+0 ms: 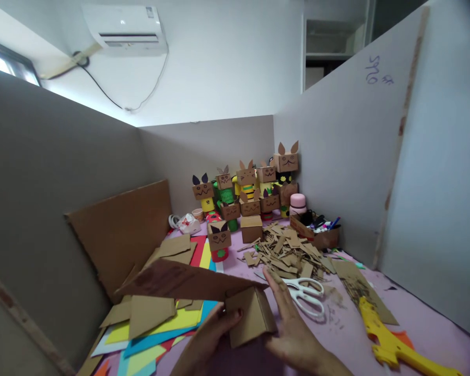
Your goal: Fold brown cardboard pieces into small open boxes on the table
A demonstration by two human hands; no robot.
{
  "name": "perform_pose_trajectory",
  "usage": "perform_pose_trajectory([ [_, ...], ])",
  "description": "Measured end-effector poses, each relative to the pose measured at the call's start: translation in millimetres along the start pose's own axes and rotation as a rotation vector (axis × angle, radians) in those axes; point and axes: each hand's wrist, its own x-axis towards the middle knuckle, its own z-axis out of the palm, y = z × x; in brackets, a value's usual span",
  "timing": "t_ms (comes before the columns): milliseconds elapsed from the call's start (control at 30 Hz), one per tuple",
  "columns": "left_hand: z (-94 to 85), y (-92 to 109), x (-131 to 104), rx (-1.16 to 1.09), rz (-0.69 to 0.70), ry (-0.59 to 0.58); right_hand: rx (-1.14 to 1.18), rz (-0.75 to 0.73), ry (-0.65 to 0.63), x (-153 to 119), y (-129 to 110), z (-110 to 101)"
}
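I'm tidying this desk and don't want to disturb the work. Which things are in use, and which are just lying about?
In use: folded cardboard piece, held between left hand and right hand.

Lying about: white scissors, yellow glue gun, cardboard strips, coloured paper sheets, cardboard box figures.

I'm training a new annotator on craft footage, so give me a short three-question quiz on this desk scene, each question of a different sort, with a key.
1. True or false: both hands, left hand and right hand, touch the folded cardboard piece.
2. Multiple choice: which lies nearest the right hand? A) the white scissors B) the yellow glue gun C) the pink cup
3. Fill in: the cardboard box figures at the back corner have drawn faces and pointed ____ on top.

Key: 1 true; 2 A; 3 ears.
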Motion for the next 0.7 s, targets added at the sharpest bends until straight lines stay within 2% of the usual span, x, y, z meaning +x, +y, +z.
perform_pose_trajectory([
  [133, 2.6, 6, -7, 0.108, -0.004, -0.008, -0.019, -0.075, -0.056, 1, 5, 3],
  [233, 2.8, 14, -15, 0.189, -0.007, -0.023, 0.062, -0.106, -0.101, -1, 5, 2],
  [400, -0.8, 22, -30, 0.463, 0.019, 0.009, 0.3, -0.197, -0.023, -8, -8, -2],
  [467, 0.5, 22, -35, 0.608, 0.025, -0.032, 0.352, -0.22, -0.004, -11, -16, 0],
  [533, 3.4, 19, -40, 0.726, 0.047, -0.072, 0.461, -0.198, -0.018, -14, -24, 3],
  [600, 5.9, 17, -45, 0.785, 0.058, -0.054, 0.611, -0.121, 0.001, -16, -29, 6],
  [700, 6.2, 16, -59, 0.752, 0.053, 0.03, 0.819, 0.053, 0.23, -18, -29, 5],
])
